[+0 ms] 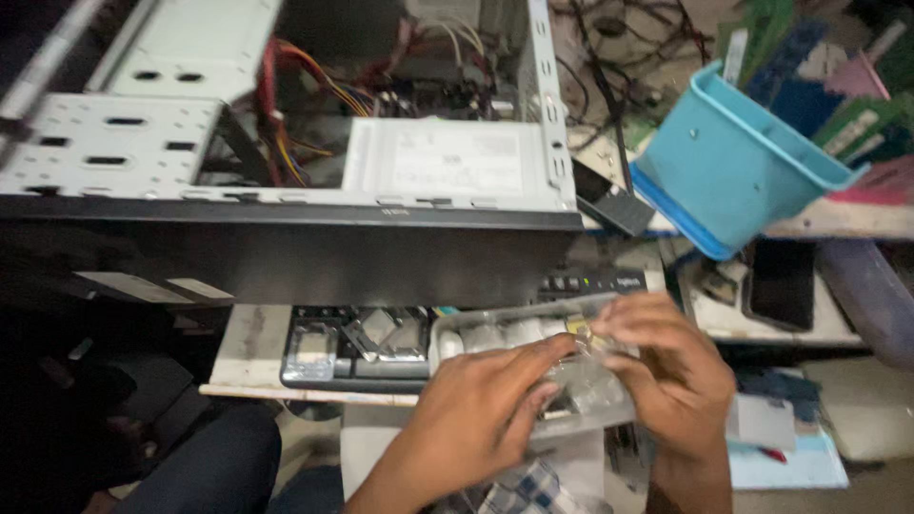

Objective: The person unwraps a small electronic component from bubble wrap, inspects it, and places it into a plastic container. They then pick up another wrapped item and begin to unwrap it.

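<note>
My left hand [476,409] and my right hand [671,371] both hold a clear plastic compartment box [495,333] just above a black keyboard [362,347]. Fingers of both hands meet over a small shiny part [583,336] at the box's right side. What lies in the compartments is blurred. Behind the hands stands an open computer case [286,162] with coloured wires [295,105] and a grey drive [447,157] inside.
A tilted light-blue plastic bin [743,162] sits at the right. A dark phone [781,281] lies below it on a white shelf [724,319]. Green circuit boards [857,105] are stacked at the top right. Cables [609,86] trail behind the case.
</note>
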